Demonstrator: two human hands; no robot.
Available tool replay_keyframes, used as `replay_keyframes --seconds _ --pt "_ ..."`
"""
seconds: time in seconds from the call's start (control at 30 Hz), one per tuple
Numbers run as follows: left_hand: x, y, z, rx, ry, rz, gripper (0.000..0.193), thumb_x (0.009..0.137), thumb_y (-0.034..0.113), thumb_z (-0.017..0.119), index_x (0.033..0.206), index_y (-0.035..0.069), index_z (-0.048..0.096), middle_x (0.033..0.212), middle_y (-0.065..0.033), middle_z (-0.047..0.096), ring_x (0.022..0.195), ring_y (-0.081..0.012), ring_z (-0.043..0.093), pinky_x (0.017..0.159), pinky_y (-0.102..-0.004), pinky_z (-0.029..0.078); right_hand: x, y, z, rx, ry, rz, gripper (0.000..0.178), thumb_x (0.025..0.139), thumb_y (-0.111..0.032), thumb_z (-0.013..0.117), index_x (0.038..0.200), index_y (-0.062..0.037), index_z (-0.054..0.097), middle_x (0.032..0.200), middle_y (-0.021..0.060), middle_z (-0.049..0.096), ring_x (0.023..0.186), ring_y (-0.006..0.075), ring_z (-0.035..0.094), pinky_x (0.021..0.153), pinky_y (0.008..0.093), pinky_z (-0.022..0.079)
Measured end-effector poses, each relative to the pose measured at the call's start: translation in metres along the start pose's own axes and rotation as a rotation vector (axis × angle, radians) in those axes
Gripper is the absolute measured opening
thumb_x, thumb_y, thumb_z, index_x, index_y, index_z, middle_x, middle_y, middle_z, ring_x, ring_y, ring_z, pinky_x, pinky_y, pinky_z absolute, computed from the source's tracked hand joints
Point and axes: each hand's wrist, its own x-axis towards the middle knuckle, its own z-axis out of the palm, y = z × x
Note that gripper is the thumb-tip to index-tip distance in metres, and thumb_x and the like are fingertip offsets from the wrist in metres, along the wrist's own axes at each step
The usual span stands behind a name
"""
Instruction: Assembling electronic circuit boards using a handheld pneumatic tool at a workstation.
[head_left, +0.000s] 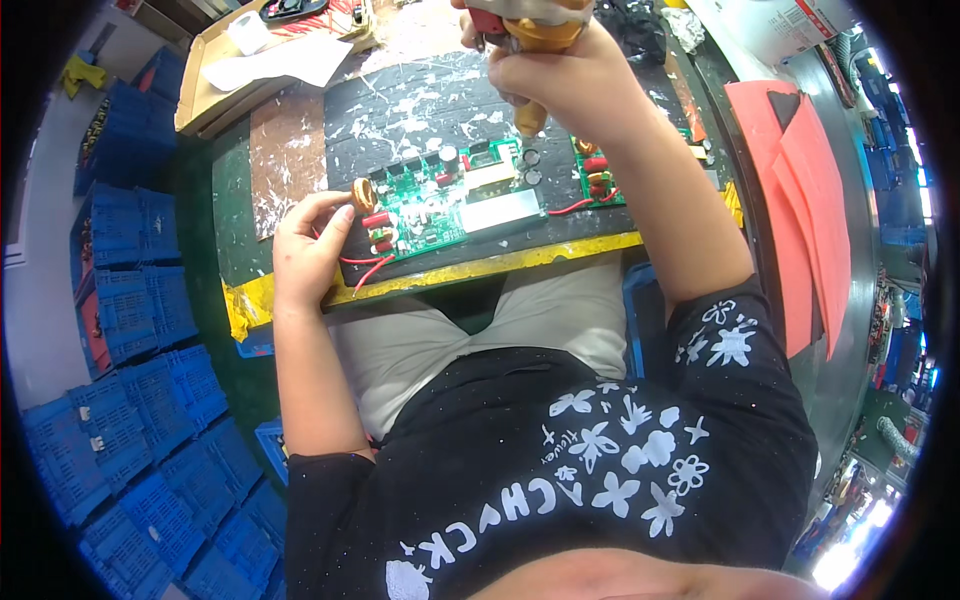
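Observation:
A green circuit board [425, 215] lies on the dark bench in front of me, carrying red parts, black cylinders and a long silver metal block [502, 211]. My left hand [308, 250] is at its left end, thumb and forefinger closed together at the copper-wound coil [363, 195]. Red wires [368, 266] trail from the board below that hand. Raised over the far side of the bench, my right hand [565, 75] is wrapped round a tan and red gun-shaped tool [545, 35]. The top edge of the picture cuts off part of this tool.
A second circuit board [597, 178] lies at the right, partly behind my right forearm. The bench has a yellow front edge [480, 262]. A cardboard box [200, 95] stands far left, and pink sheets [800, 210] hang over the right side. Blue crates [140, 310] are stacked left.

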Motion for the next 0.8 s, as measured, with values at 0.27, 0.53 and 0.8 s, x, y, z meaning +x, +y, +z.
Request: replay_keyframes --seconds 0.27,0.53,0.8 --pt "-0.003 -0.011 -0.005 -0.004 0.014 -0.012 0.016 0.086 0.007 0.068 0.1 0.002 0.068 0.076 0.0046 0.057 0.066 -0.0028 0.046 0.06 -0.0191 0.039 -0.037 -0.064 0.022 0.027 0.194 0.364 0.046 0.082 0.001 0.06 0.127 -0.0063 0.054 0.121 0.0084 0.059 0.11 0.0165 0.056 0.095 0.0315 0.045" --pt "0.001 0.0 -0.001 -0.007 -0.016 -0.022 0.016 0.087 0.007 0.067 0.102 0.001 0.068 0.083 -0.0004 0.065 0.072 -0.005 0.055 0.066 -0.0205 0.045 -0.043 0.054 -0.015 0.155 -0.058 -0.629 0.04 0.08 0.005 0.052 0.119 0.0003 0.057 0.106 0.011 0.065 0.069 0.0076 0.056 0.058 0.0207 0.046" --pt "0.0 -0.002 -0.001 -0.019 -0.016 -0.037 0.015 0.088 0.006 0.066 0.102 0.0 0.067 0.087 -0.0024 0.067 0.077 -0.0066 0.059 0.07 -0.0209 0.046 -0.036 0.072 -0.005 0.223 -0.006 -0.787 0.039 0.081 0.008 0.052 0.119 0.0005 0.055 0.103 0.0094 0.064 0.099 0.0179 0.063 0.085 0.0324 0.051"
